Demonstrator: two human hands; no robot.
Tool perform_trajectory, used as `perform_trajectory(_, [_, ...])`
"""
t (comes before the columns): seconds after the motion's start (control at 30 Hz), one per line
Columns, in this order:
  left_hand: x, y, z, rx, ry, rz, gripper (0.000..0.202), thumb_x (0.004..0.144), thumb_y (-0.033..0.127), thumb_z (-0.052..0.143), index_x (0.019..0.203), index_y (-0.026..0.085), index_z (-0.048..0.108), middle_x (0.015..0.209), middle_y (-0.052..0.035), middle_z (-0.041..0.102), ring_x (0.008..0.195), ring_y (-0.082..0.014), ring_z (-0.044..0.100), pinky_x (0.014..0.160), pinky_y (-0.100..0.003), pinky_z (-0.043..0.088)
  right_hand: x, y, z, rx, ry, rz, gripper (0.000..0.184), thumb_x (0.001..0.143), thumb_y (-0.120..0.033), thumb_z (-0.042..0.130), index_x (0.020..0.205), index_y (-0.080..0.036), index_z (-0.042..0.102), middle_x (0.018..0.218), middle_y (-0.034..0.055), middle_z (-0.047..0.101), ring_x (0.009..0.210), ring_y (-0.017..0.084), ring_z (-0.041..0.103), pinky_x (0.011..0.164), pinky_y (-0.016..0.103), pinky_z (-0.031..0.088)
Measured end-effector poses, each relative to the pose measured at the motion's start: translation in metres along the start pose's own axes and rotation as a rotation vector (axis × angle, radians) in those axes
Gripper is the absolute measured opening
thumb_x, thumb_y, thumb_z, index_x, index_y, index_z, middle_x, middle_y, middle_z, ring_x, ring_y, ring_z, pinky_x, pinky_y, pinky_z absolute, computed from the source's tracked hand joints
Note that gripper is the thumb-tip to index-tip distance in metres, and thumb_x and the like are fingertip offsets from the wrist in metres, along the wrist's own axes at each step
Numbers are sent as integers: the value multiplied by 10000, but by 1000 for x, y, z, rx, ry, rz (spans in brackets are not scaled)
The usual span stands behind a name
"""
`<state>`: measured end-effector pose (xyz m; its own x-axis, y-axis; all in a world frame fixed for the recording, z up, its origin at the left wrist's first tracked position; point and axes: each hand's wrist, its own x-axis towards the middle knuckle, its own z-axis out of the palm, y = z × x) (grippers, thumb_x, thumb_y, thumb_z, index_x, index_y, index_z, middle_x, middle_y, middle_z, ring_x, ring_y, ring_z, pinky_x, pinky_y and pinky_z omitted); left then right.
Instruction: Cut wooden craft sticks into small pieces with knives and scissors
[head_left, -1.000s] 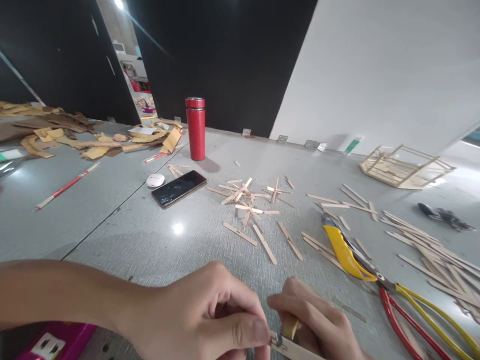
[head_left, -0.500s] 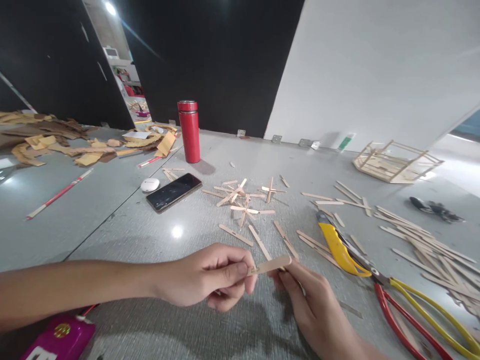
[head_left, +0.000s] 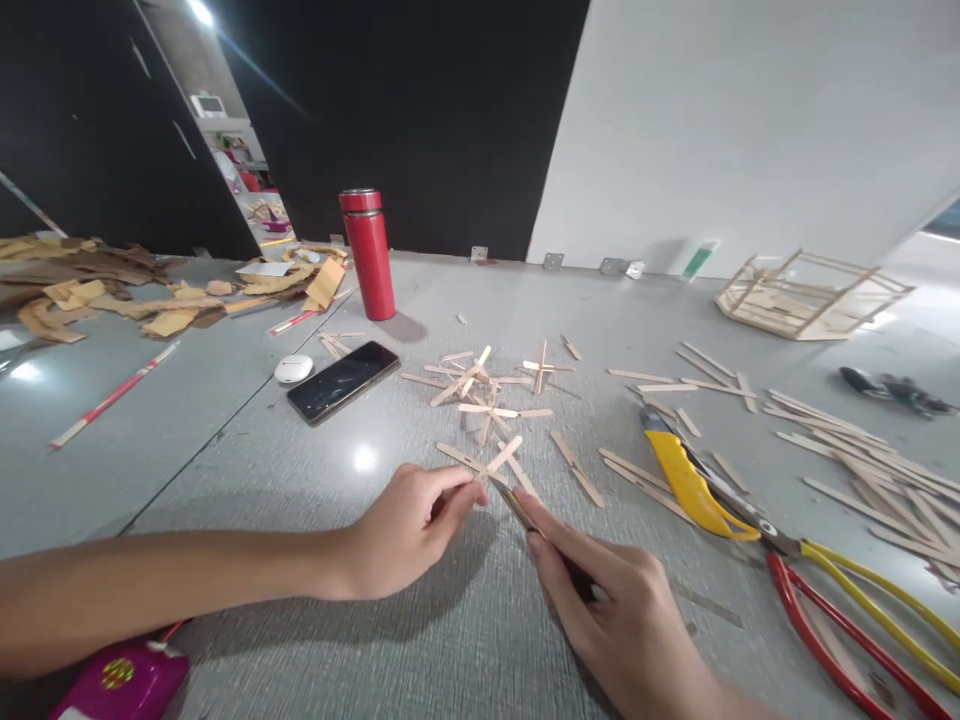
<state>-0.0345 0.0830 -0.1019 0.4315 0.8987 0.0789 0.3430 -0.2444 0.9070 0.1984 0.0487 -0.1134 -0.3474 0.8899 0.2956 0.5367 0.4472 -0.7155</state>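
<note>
My left hand [head_left: 409, 525] is low in the middle of the view, its thumb and fingers pinched on the end of a thin wooden craft stick [head_left: 504, 456] that points up and to the right. My right hand [head_left: 615, 620] comes in from the lower right with its fingers pressed together on a second wooden stick [head_left: 514, 505], which crosses the first one just above the grey table [head_left: 300, 480]. Behind both hands lies a scatter of loose sticks and small stick crosses [head_left: 487, 390].
A yellow utility knife [head_left: 686, 480] and red and yellow pliers [head_left: 840, 600] lie at the right beside a pile of long sticks [head_left: 862, 470]. A phone [head_left: 341, 380], a white case [head_left: 293, 368], a red flask [head_left: 367, 253], cardboard scraps [head_left: 150, 290] and a stick frame [head_left: 806, 295] lie further back.
Both hands have moved away from me across the table. The single stick held between them is now two sticks crossing, one in each hand.
</note>
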Motion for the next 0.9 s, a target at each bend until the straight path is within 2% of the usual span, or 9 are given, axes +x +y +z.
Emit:
perform_trajectory(0.3, [1, -5, 4, 191, 17, 128, 337, 1090, 292, 419, 804, 184, 560, 572, 77, 368, 487, -90, 299, 540, -265, 264, 3, 4, 3, 27, -2, 10, 424, 1041, -260, 502, 1393, -111, 685, 676, 3, 644, 539, 115, 496, 515, 259, 447])
perform_trajectory(0.47, [2, -11, 4, 259, 7, 184, 325, 1089, 257, 407, 786, 198, 506, 587, 76, 364, 494, -90, 277, 522, -269, 250, 3, 4, 4, 49, -22, 47, 442, 1043, -287, 491, 1401, -110, 679, 702, 13, 650, 549, 121, 460, 518, 277, 416])
perform_trajectory(0.53, [3, -14, 4, 287, 4, 201, 319, 1092, 245, 397, 800, 197, 516, 591, 73, 375, 498, -93, 288, 519, -275, 255, 6, 0, 2, 71, -30, 94, 452, 1034, -307, 486, 1368, -96, 705, 659, -8, 591, 533, 117, 377, 496, 278, 370])
perform_trajectory(0.63, [5, -18, 3, 330, -3, 224, 317, 1097, 235, 386, 819, 195, 532, 586, 74, 382, 492, -95, 304, 516, -283, 266, 12, -8, 0, 152, -56, 238, 486, 1010, -355, 490, 1314, -71, 740, 617, -37, 456, 560, 122, 282, 474, 271, 283])
perform_trajectory(0.73, [5, -20, 2, 376, -10, 249, 306, 1094, 228, 387, 830, 196, 538, 584, 75, 388, 487, -97, 314, 516, -287, 263, 16, -14, -1, 258, -82, 358, 545, 989, -416, 502, 1322, -49, 731, 632, -39, 382, 590, 131, 301, 492, 271, 265])
perform_trajectory(0.9, [6, -25, 3, 428, 3, 297, 291, 1095, 236, 382, 849, 196, 532, 587, 84, 384, 476, -94, 308, 508, -285, 248, 15, -15, 2, 327, -83, 414, 586, 975, -447, 517, 1347, -38, 710, 641, -46, 352, 594, 132, 307, 520, 281, 268])
